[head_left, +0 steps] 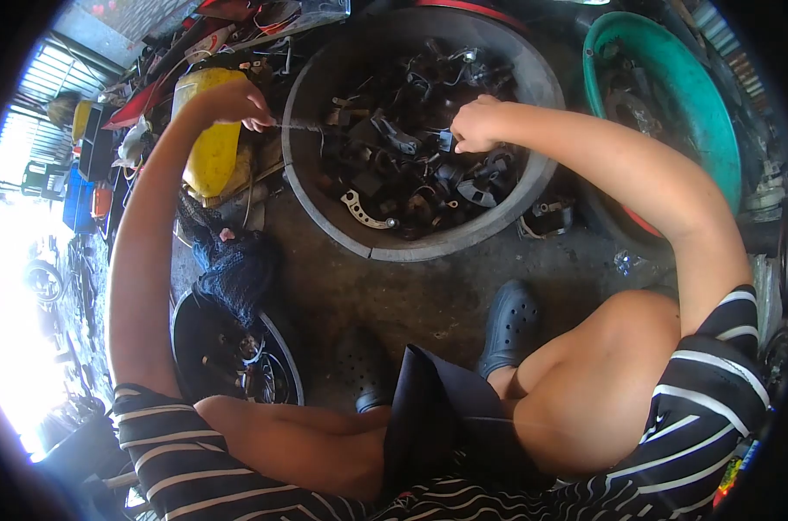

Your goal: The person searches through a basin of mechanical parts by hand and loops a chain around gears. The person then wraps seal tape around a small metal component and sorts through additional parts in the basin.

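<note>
My left hand (243, 106) is out past the left rim of a big round grey tub (325, 227), fingers pinched on the end of a thin dark cable-like strand (303, 127). That strand runs level over the rim into the tub. Over the tub's right half, my right hand (479, 124) is closed, its fingertips beside a small shiny flat piece (446, 139); what the fingers grip is hidden. Greasy metal parts fill the tub, among them a silver curved bracket (365, 213) near the front wall and a grey lever (396, 135) in the middle.
A green basin (728, 165) with dark parts stands at the right. Left of the tub is a yellow plastic container (212, 161). A black bucket (292, 373) holding metal parts, with a dark blue cloth (238, 269) over its edge, sits near my left leg.
</note>
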A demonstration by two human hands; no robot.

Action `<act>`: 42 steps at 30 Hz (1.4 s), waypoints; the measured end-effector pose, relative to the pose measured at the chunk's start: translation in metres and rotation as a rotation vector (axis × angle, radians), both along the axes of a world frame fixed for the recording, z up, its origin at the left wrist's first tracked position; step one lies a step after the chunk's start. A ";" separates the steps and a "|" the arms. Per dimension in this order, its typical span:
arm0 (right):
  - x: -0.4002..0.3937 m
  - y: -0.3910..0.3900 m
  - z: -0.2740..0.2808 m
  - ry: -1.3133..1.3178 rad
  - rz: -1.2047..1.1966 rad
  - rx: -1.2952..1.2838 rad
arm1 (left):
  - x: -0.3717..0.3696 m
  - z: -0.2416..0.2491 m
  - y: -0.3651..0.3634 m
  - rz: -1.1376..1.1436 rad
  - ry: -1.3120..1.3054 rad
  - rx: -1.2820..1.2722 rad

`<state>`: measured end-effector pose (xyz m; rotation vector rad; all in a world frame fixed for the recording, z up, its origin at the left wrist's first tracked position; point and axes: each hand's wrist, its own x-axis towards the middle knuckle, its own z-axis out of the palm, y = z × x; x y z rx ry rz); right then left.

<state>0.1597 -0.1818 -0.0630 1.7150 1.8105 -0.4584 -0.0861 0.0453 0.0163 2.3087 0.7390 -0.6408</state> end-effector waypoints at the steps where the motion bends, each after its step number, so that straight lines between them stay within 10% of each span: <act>1: -0.001 0.000 0.000 -0.004 -0.004 0.003 | 0.000 0.009 0.003 0.006 0.021 0.076; 12: -0.010 0.002 0.000 0.031 -0.003 -0.075 | 0.051 0.034 -0.003 -0.341 -0.166 0.601; 18: -0.011 0.005 -0.005 0.050 0.018 -0.052 | 0.072 0.013 -0.019 0.191 -0.703 0.686; 26: -0.003 0.002 -0.018 0.065 0.020 -0.068 | 0.050 -0.028 -0.050 -0.168 -0.135 0.255; 42: -0.012 -0.010 -0.038 0.274 -0.529 -0.056 | 0.037 -0.094 -0.125 -0.395 0.113 0.429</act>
